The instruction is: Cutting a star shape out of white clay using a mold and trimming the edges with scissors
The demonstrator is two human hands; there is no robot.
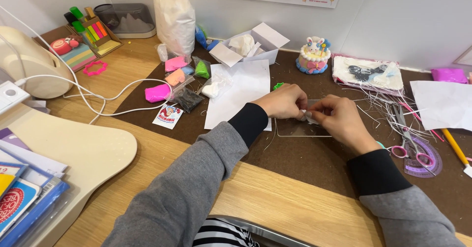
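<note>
My left hand (284, 101) and my right hand (339, 120) meet over a clear plastic sheet (295, 129) on the brown mat (305, 163). Both pinch a small whitish-grey lump of clay (306, 114) between their fingertips. A white sheet of paper (238, 92) lies just left of my hands. Bags of coloured clay, pink (158, 93), green (202, 69) and black (188, 99), sit further left.
A small clay cake with a rabbit (313, 57) and an open white box (250, 45) stand at the back. Pink-handled scissors (407, 138), a protractor (425, 161) and a pencil (455, 146) lie to the right. White cables (98, 97) and a cream appliance (29, 62) occupy the left.
</note>
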